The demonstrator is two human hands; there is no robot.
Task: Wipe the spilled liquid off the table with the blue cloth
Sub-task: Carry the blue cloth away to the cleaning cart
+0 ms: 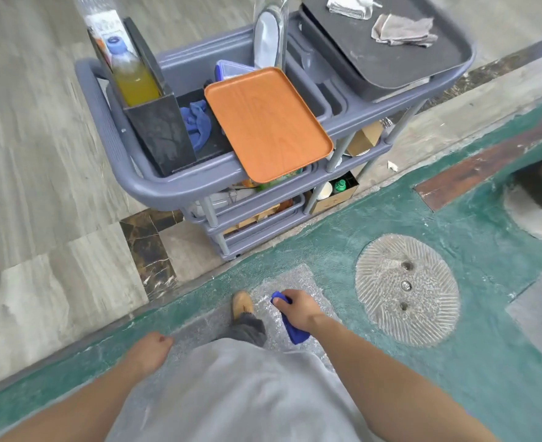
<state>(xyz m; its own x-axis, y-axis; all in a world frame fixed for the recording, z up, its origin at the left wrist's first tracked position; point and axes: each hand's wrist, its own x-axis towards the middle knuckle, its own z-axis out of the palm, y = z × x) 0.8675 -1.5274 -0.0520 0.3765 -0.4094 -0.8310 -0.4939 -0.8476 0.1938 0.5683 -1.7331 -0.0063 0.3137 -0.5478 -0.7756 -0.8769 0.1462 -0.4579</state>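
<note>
A grey cart (142, 183) stands on the tiled floor, at the border of the green floor strip (473, 362). At the front edge of its top shelf lies an orange tray (268, 122); beside it is a black box (161, 132) with a bottle (132, 71) of yellow liquid. The right hand (298, 306) is closed around the blue cloth (292, 327), low beside the body. The left hand (150, 349) is a fist, holding nothing

Matt plastic cart (142, 183) — wood-grain tray (268, 122), soft blue cloth (295, 330).
</note>
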